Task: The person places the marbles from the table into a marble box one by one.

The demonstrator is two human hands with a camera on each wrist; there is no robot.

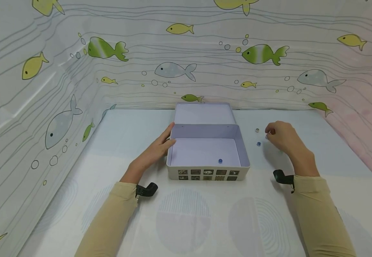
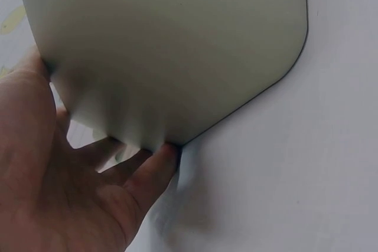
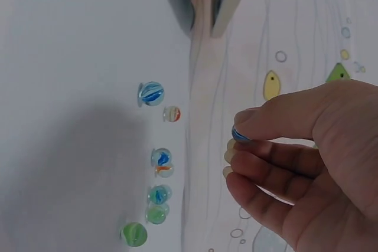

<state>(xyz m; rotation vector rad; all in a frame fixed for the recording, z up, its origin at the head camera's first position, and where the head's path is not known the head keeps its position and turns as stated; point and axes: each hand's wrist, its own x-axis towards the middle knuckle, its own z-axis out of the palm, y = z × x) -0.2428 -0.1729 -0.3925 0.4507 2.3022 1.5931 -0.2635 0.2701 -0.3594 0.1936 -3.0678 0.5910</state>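
Ten unreadable squares point(image 1: 208, 172) mark the box point(image 1: 205, 131) at six o'clock. At nine, the half-spread left hand point(image 1: 153, 151) grips it; at three, the curled right hand point(image 1: 283, 137) pinches a marble point(image 3: 240, 136).

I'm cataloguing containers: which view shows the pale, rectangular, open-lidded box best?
Head view: the box shows nearly whole, inside and printed front included. Left wrist shows mostly plain outer wall; right wrist, just cut-off parts.

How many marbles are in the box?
1: a blue marble on the floor of the box, near the front wall and right of centre. That wall might hide others close behind it.
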